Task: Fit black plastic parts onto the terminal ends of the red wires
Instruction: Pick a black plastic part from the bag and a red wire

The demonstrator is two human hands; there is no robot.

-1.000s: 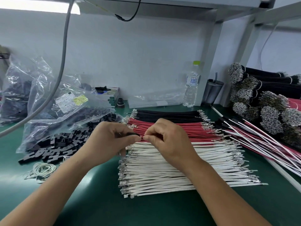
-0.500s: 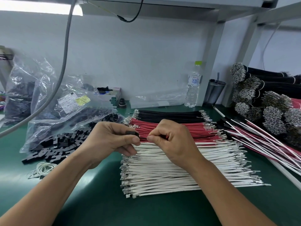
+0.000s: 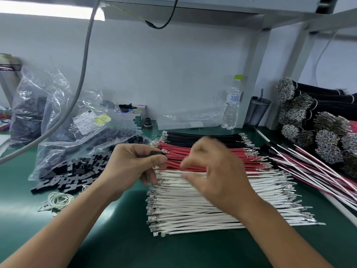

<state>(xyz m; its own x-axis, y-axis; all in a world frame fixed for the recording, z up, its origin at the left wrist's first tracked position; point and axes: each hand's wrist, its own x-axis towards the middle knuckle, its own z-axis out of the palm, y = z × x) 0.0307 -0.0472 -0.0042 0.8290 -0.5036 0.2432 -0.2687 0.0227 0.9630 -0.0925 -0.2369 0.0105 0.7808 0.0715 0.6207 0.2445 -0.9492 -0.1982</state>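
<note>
Far left, clear bags (image 3: 63, 120) hold dark pieces, hard to make out. The left hand (image 3: 131, 165) pinches a black plastic part (image 3: 157, 153) at the red wires (image 3: 208, 157)' left ends. The right hand (image 3: 214, 171) is blurred; its finger state can't be told.

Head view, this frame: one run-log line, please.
left hand: pinches black plastic part with wire terminal at it | right hand: motion-blurred over red wires, grip unclear | stage: fitting

White wall (image 3: 173, 74) behind green bench (image 3: 116, 238); overhead, seemingly a striplight (image 3: 48, 13).
</note>
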